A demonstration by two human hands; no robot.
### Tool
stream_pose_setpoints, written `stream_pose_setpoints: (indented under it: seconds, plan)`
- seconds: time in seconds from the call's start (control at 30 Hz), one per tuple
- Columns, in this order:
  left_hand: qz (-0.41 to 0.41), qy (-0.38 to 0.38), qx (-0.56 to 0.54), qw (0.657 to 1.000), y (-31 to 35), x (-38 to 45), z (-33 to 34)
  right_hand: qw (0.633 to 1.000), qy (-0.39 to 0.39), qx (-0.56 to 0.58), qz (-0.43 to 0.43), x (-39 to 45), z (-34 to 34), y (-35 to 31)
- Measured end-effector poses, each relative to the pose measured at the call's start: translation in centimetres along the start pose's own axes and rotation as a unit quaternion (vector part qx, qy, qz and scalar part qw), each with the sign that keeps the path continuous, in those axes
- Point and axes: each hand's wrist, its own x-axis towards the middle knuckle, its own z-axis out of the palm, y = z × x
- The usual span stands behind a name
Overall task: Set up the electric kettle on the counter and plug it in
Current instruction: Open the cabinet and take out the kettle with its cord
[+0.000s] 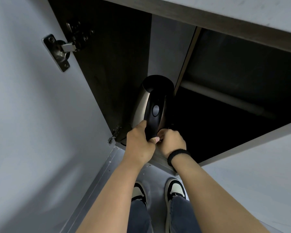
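An electric kettle (142, 101) with a steel body, black lid and black handle stands at the front left of a dark, open low cabinet. My left hand (139, 143) grips the lower end of its black handle (154, 113). My right hand (170, 142), with a black band at the wrist, has its fingers curled at the kettle's base just right of the handle; what they hold is hidden in shadow. The kettle's base and cord are not visible.
The grey cabinet door (32, 106) stands open to the left on a metal hinge (60, 51). A grey pipe (225, 98) crosses the dark cabinet interior on the right. The counter edge (242, 19) runs overhead. My shoes (175, 189) stand on the grey floor below.
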Motion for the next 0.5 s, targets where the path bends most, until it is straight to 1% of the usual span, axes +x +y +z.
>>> stream_pose_setpoints:
  seconds: [0.1,0.17,0.23,0.4,0.5]
  plan:
    - [0.009,0.002,-0.012,1.0,0.2,-0.1,-0.2,0.997,0.041,-0.047,-0.043,0.0,0.7,0.0]
    - [0.011,-0.001,-0.02,1.0,0.3,-0.1,-0.3,0.995,0.06,-0.052,-0.061,0.1,1.3,0.3]
    - [0.008,-0.004,-0.017,1.0,0.3,-0.2,-0.3,0.995,0.062,-0.046,-0.071,0.1,1.7,0.7]
    - [-0.002,0.002,-0.007,1.0,0.0,0.0,-0.1,0.994,0.051,0.063,-0.075,0.0,0.3,1.2]
    - [0.005,0.004,-0.029,1.0,0.2,-0.1,-0.3,0.991,0.038,0.106,-0.077,0.3,-1.2,1.5]
